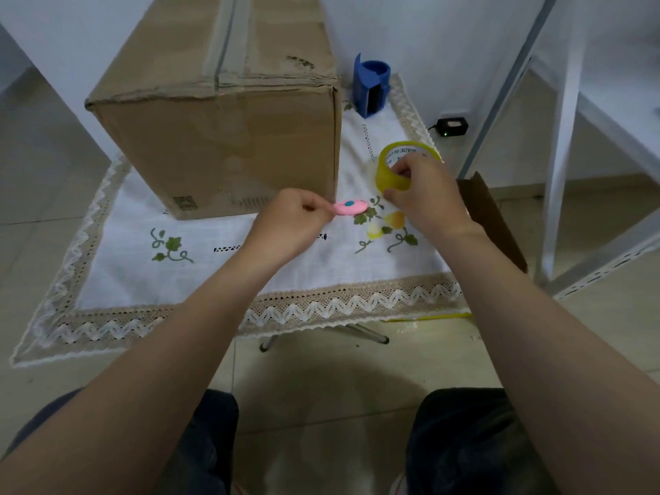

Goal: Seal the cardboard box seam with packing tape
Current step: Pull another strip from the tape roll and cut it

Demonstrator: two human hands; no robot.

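A large brown cardboard box stands on the embroidered white tablecloth, its top seam running away from me with old tape along it. My right hand grips a yellowish roll of packing tape to the right of the box, thumb inside the core. My left hand is closed on the end of a small pink cutter with a teal button, just in front of the box's near right corner.
A blue holder stands behind the box's right side. A brown cardboard piece leans at the table's right edge. A black adapter lies on the floor, and a white metal frame rises on the right.
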